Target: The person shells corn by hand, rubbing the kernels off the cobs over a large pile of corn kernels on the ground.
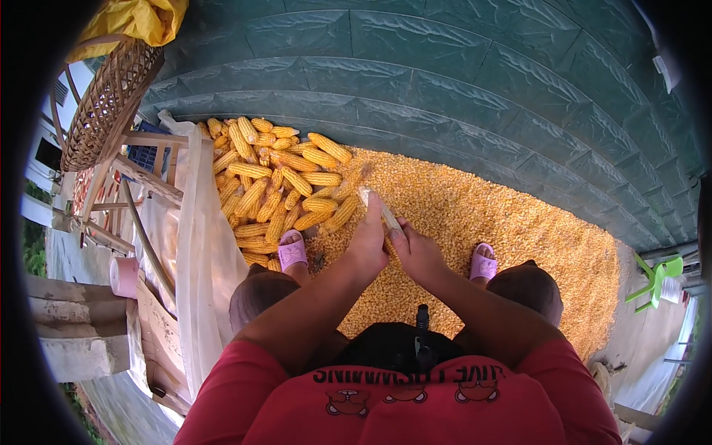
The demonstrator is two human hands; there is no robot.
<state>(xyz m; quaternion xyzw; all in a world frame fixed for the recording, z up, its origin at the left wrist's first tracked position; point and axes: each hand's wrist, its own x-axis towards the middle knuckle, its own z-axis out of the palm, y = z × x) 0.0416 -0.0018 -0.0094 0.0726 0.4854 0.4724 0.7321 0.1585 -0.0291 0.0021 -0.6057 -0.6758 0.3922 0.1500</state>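
Observation:
Between my two hands, in front of my knees, is a long pale corn cob (389, 216), mostly bare of kernels on the side that shows. My left hand (368, 236) is closed on it, with the thumb lying along the cob near its upper end. My right hand (414, 245) grips its lower end with thumb and fingers. Beyond and left of my hands lies a heap of yellow ears of corn (250, 199). Loose corn kernels (473, 206) cover the ground below and to the right. The palm sides of both hands are hidden.
A green stone-like wall (411, 83) runs behind the corn. At left are a woven basket (108, 105), a wooden frame (147, 178), pale plastic sheeting (203, 267) and a pink container (123, 277). A green plastic chair (659, 278) stands at far right. My feet wear pink slippers (293, 254).

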